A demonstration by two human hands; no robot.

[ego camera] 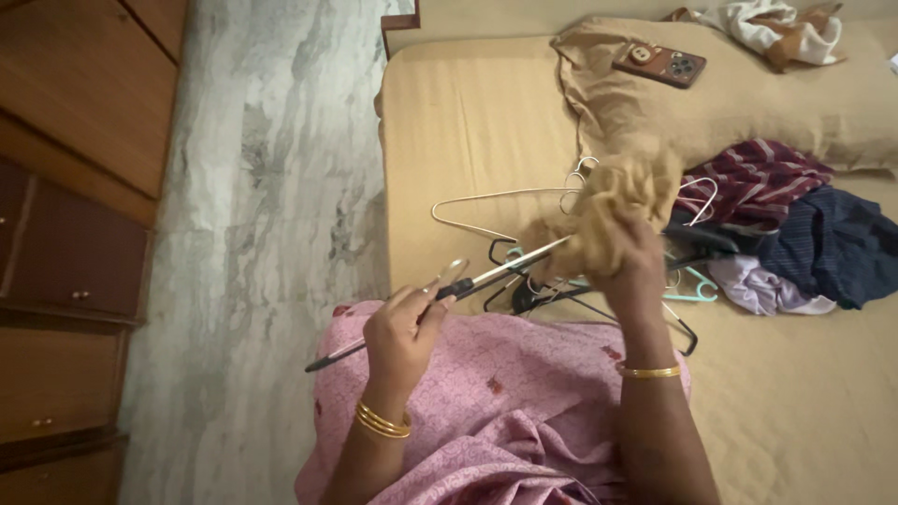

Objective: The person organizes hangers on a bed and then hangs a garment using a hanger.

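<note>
1. Your left hand (404, 329) is closed on a hanger (449, 288); its long axis runs up-right.
2. Your right hand (629, 257) clenches tan cloth (622, 192) at the hanger's far end, over the bed (468, 122).

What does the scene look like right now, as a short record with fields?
left hand: holds a metal hanger by its dark-tipped end
right hand: grips a bunched tan cloth
hanger pile: loose hangers on the bed, under the hands
bed: tan sheet
clothes pile: striped maroon, dark blue, pale pieces, to the right
phone: on the pillow
floor: grey marble, left of bed
</note>
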